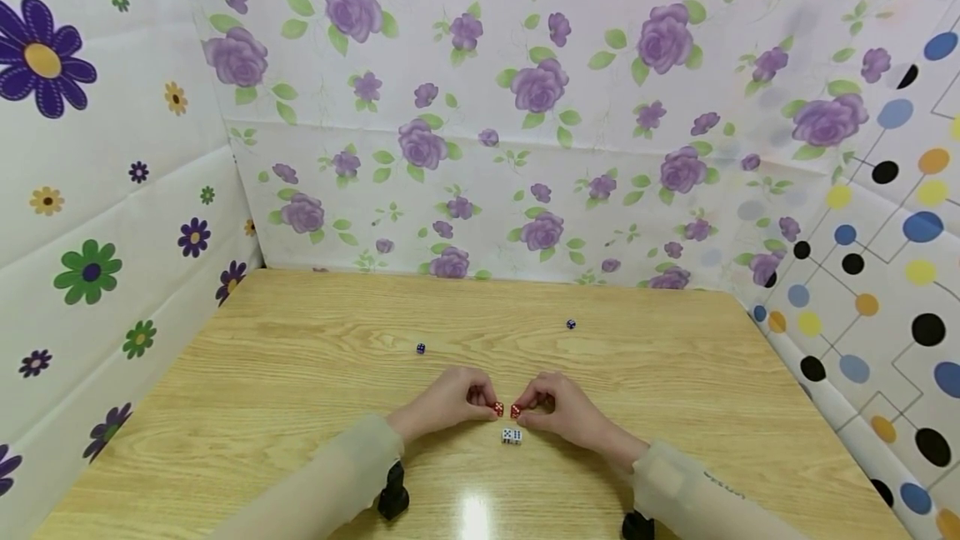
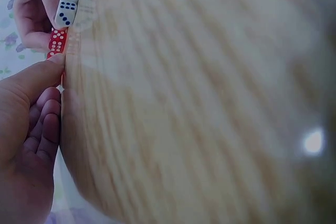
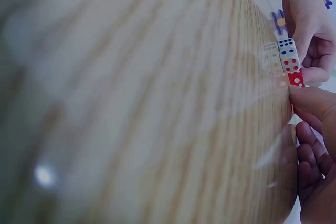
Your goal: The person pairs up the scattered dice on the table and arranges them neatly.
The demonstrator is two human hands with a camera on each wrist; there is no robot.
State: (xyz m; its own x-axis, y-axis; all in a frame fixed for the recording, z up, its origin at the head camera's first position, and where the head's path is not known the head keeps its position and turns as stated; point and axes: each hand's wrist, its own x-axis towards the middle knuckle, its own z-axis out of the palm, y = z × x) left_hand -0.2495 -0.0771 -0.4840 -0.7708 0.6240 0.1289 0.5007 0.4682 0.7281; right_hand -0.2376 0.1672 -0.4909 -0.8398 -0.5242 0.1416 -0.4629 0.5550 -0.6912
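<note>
At the middle of the table, my left hand pinches a red die between thumb and fingertip. Facing it, my right hand pinches a second red die. A small gap separates the two red dice in the head view. Just nearer to me, two white dice sit side by side on the wood. In the left wrist view a white die overlaps the red ones, and my left thumb covers part of the red. My right thumb similarly hides red in the right wrist view, beside a white die.
Farther back on the wooden table lie two dark blue dice, one at left and another at right. Flowered cloth hangs behind the table, with patterned cloths along both sides. Black wrist straps show under both sleeves.
</note>
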